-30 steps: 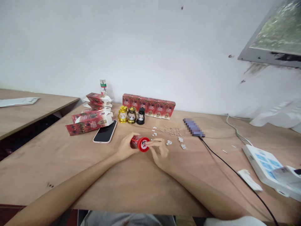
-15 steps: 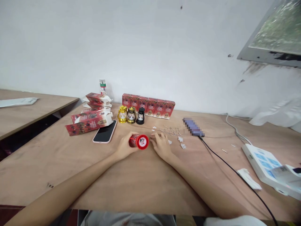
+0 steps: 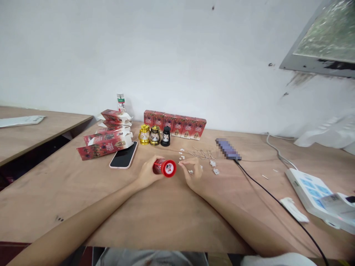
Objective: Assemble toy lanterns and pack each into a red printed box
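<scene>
- Left hand (image 3: 148,171), as I view it through the head camera: grasping a red plastic lantern with a clear body and round base (image 3: 164,168); I see it tipped over the brown wooden counter (image 3: 155,216), its base facing the right hand and my camera.
- Right hand (image 3: 195,180): just beside the base, apart from it; thumb and forefinger nearly meet; whether they pinch something small, I cannot tell.
- Near the right hand: small white plastic pieces (image 3: 216,171), scattered.
- Behind: three miniature lanterns, gold, bronze and black (image 3: 155,136), upright; six red printed cardboard boxes (image 3: 178,125), in a row.
</scene>
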Demonstrator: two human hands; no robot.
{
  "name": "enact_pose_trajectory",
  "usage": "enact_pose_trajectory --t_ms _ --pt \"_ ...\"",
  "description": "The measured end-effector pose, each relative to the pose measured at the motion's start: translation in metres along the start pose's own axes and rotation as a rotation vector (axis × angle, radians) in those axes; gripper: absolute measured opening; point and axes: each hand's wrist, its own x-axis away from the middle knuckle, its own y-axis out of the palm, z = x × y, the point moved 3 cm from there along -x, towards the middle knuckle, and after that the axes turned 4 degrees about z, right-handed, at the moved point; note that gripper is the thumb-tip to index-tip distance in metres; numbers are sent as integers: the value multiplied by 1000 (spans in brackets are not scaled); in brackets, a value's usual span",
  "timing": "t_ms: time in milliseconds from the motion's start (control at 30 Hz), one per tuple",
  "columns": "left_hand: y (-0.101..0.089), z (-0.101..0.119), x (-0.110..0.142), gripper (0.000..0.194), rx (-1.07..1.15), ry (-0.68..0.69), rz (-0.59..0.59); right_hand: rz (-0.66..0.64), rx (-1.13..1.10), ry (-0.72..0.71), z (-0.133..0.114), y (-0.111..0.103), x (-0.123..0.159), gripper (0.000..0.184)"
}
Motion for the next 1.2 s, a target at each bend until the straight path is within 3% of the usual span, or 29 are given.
enact_pose_trajectory --t_ms 200,600,933,1200 --pt "3 1 2 44 -72 41 -20 49 -126 -69 -25 0 2 15" --pt "3 3 3 44 -111 62 -34 -61 -42 -217 -24 2 4 15" --pt "-1 -3 0 44 -18 -5 57 -240 263 -565 -29 7 10 36" --pt "-3 -5 0 46 31 -48 90 -388 159 -443 -33 12 10 66"
